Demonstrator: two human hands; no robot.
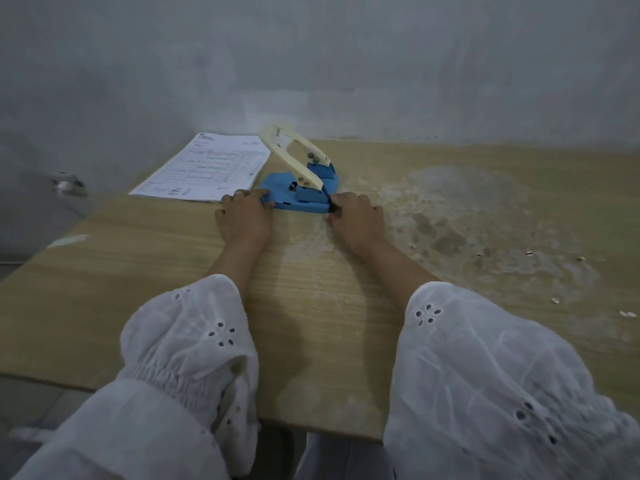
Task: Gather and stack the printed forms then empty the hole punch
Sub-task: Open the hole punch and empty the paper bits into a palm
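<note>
At the middle of the far half of the worktop sits one blue metal hole punch, flat on its base, with its cream lever handle raised and slanting back toward the wall. The left hand grips the left end of the blue base, fingers curled over its edge. The right hand has its fingers curled at the near right corner, pinching there where a small dark part shows. What the base holds inside cannot be seen. Just beside the hole punch on its left lies one stack of white printed forms, squared up and flat, its near right corner close to the left hand. The light wood-grain worktop carries a broad, pale, worn patch on its right side, and at least five small pale paper scraps lie scattered over it, well apart from the hands. Two loose white eyelet sleeves cover the forearms. A plain grey wall stands behind the worktop, and a small metal fitting shows at the far left.
</note>
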